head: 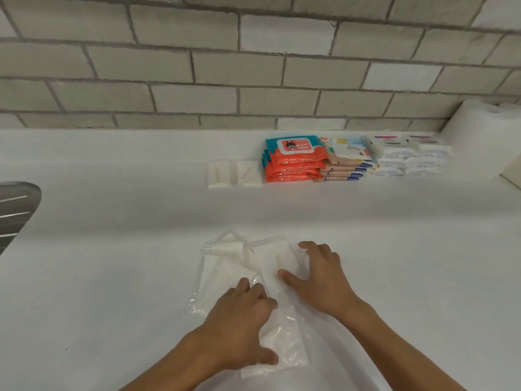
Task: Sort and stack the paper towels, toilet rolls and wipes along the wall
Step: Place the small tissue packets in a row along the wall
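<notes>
Currently, left hand [239, 320] on near clear-wrapped packet [287, 342], thumb across top, fingers curled at far edge. Right hand [318, 280] holding middle packet [275, 263], thumb on face, fingers spread round right edge. Further loose packets [222, 263] just left, overlapping. All on white counter [112, 249], well apart from wall. Against tiled wall [197, 66], in row: two small white packets [232, 173], orange baby wipes stack [293, 162], beige wipes stack [344, 162], white tissue packs [411, 159], paper towel roll [479, 136]. Steel drainer [14, 204] at left edge.
</notes>
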